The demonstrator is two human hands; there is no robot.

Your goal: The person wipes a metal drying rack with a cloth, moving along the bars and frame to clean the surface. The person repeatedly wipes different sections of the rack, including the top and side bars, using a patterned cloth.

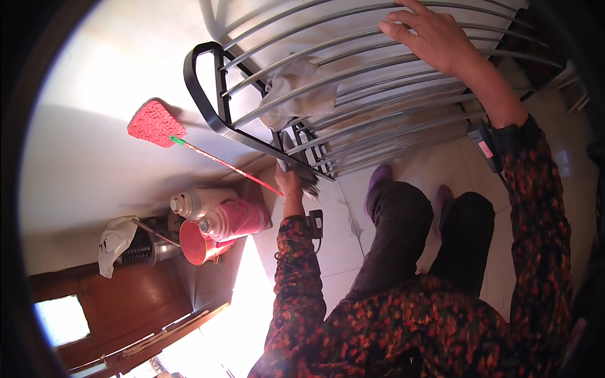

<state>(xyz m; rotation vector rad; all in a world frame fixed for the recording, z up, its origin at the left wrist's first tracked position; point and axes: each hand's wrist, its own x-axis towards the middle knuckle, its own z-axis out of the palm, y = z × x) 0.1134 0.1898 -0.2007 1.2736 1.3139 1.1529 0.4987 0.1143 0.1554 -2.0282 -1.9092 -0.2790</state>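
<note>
A metal rack [279,99] with silver tubes and black side frames leans or stands tilted near the wall. My right hand [437,40] lies over its upper tubes, fingers spread and touching them. A grey-beige cloth [302,90] hangs among the tubes toward the left end. Low at the left side frame is my left hand [289,183], close to a greyish item [284,165] and a dark, blurred, bristle-like thing [307,179]. Its fingers are mostly hidden, so its hold is unclear.
A pink fly swatter [157,124] leans against the wall. Left of my arm are a pink thermos flask [241,219], a pale flask [194,201], a red bucket [194,243] and a white plastic bag [116,243]. Below them is a wooden cabinet [137,293]. My feet stand on floor tiles [338,250].
</note>
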